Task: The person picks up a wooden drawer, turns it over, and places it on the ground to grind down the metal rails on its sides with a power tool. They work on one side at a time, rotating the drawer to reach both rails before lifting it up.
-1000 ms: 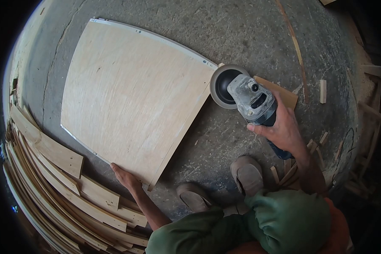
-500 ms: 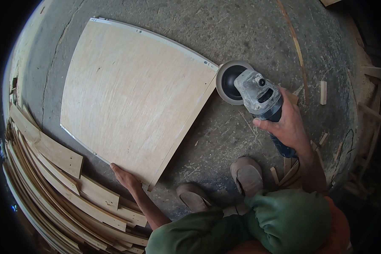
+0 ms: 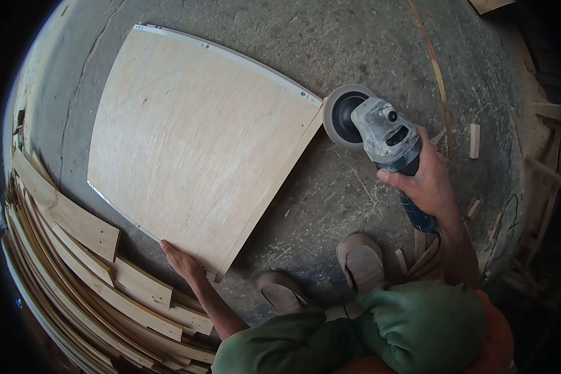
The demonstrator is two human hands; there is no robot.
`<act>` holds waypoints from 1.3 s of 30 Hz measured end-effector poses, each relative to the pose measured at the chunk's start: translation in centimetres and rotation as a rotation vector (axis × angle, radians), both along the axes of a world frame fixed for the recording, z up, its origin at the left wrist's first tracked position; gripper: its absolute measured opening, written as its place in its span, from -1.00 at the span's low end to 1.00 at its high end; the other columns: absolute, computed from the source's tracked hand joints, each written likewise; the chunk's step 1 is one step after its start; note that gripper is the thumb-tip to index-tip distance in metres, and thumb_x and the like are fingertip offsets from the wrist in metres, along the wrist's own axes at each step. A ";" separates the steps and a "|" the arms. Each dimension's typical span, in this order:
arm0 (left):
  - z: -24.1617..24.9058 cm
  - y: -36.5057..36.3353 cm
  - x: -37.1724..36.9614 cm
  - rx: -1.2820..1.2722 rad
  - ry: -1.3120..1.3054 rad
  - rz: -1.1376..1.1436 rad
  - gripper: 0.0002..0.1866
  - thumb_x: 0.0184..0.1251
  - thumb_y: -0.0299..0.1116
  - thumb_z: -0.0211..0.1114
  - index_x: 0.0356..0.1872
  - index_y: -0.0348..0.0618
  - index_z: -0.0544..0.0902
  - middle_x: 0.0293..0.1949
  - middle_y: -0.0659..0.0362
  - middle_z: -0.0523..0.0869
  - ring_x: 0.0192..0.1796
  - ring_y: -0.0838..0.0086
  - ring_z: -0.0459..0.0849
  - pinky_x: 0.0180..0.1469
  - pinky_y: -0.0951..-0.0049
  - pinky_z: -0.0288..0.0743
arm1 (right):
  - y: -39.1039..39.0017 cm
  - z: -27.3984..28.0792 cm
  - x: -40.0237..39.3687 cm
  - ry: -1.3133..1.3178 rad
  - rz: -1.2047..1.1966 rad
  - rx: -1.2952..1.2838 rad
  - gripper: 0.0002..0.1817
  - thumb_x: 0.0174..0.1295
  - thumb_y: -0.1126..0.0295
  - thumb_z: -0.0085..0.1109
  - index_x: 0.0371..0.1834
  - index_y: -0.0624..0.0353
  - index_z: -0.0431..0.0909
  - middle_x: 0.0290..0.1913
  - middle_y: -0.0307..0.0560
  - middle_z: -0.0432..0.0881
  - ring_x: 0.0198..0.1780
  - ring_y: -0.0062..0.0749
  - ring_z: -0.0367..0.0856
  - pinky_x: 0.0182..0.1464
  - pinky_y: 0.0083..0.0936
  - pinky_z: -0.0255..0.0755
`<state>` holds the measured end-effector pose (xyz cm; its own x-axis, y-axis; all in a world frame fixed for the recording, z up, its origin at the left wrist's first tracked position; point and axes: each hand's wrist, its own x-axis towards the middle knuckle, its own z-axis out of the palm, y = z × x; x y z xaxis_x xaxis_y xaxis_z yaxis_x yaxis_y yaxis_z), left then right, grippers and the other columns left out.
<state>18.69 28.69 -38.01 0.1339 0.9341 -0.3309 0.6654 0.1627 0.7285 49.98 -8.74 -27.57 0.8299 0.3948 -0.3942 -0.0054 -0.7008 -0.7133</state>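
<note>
Has long planks [image 3: 81,221] stacked at lower left, wood scraps [image 3: 419,243] beside the right shoe [image 3: 361,260], and the panel [image 3: 199,143] between, on gritty concrete [image 3: 318,193]. Lays the left hand [image 3: 184,260] at the panel's lower-left edge; cannot tell whether curled beneath. Wraps the right hand [image 3: 427,181] round the grinder [image 3: 385,132], holding its round disc [image 3: 343,118] at the panel's right corner; cannot tell whether touching. Shows streaky grain, bowed sides and pale strips [image 3: 207,46] along two edges. Loses part of the grinder's body behind that hand, and some planks at the dark rim.
</note>
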 end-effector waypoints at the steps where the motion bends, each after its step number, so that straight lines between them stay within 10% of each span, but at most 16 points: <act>1: 0.1 0.0 -0.1 -0.005 0.006 -0.009 -0.29 0.67 0.09 -0.24 0.41 -0.46 0.31 0.29 -0.14 0.50 0.25 0.24 0.51 0.31 0.31 0.34 | 0.0 -0.1 0.0 0.023 -0.008 0.000 -0.11 0.07 0.05 0.52 0.32 0.34 0.26 0.09 0.24 0.60 0.16 -0.04 0.62 0.23 -0.14 0.47; 39: -0.1 -0.1 -0.1 -0.012 -0.035 -0.005 -0.27 0.65 0.12 -0.21 0.39 -0.45 0.34 0.29 -0.08 0.52 0.25 0.25 0.50 0.32 0.31 0.33 | -0.6 -1.0 -0.2 0.006 -0.034 0.028 -0.09 0.07 0.08 0.52 0.37 0.32 0.23 0.11 0.27 0.59 0.15 0.02 0.63 0.22 -0.13 0.48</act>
<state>18.60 28.64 -38.08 0.1499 0.9294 -0.3372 0.6405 0.1685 0.7492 49.75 -9.31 -28.54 0.8407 0.3772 -0.3886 -0.0336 -0.6799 -0.7325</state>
